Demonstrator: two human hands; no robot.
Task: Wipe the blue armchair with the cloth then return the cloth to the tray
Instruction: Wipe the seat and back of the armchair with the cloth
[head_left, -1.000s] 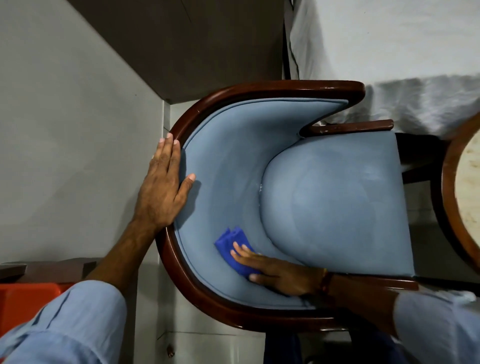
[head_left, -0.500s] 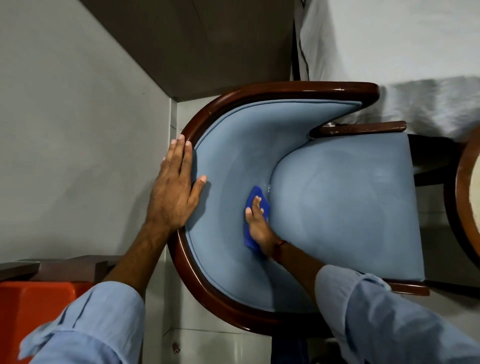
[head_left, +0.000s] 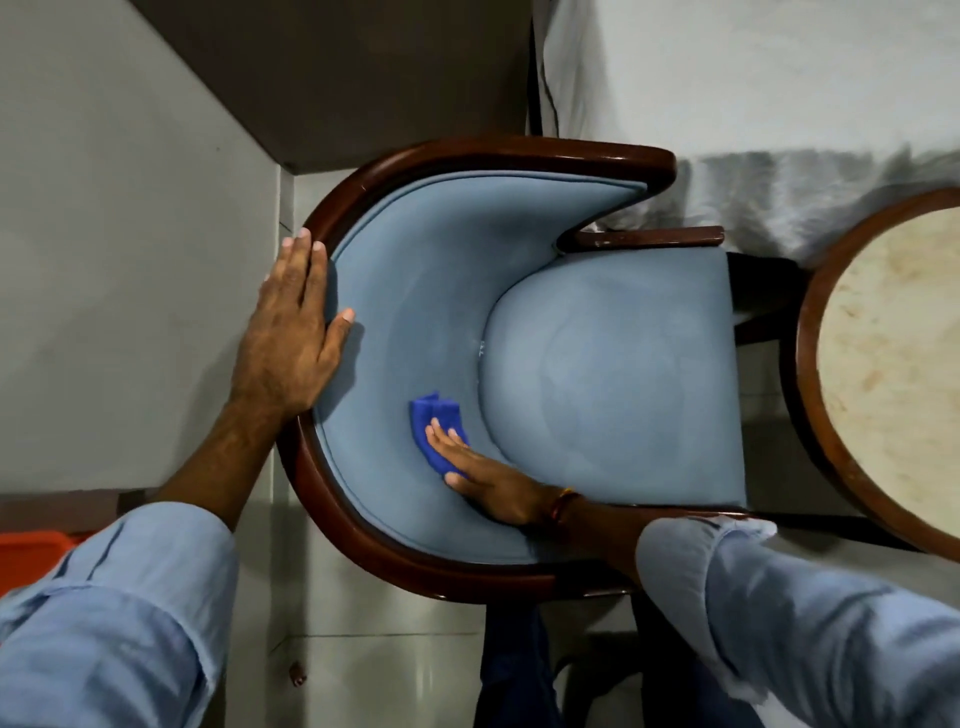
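Both hands are on the blue armchair (head_left: 597, 374): left hand (head_left: 291, 338) flat on its rim, right hand (head_left: 483, 480) nearer, fingers together pressing the cloth (head_left: 434, 415) against the inner backrest, cloth poking beyond the fingertips.

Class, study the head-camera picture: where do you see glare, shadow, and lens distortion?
Head view: glare streaks shine on the armchair's polished wooden rim near the top; the left hand casts a soft shadow on the blue backrest; the right hand presses the cloth; wide-angle distortion swells the sleeves at the bottom corners; the round table is cut off at right.
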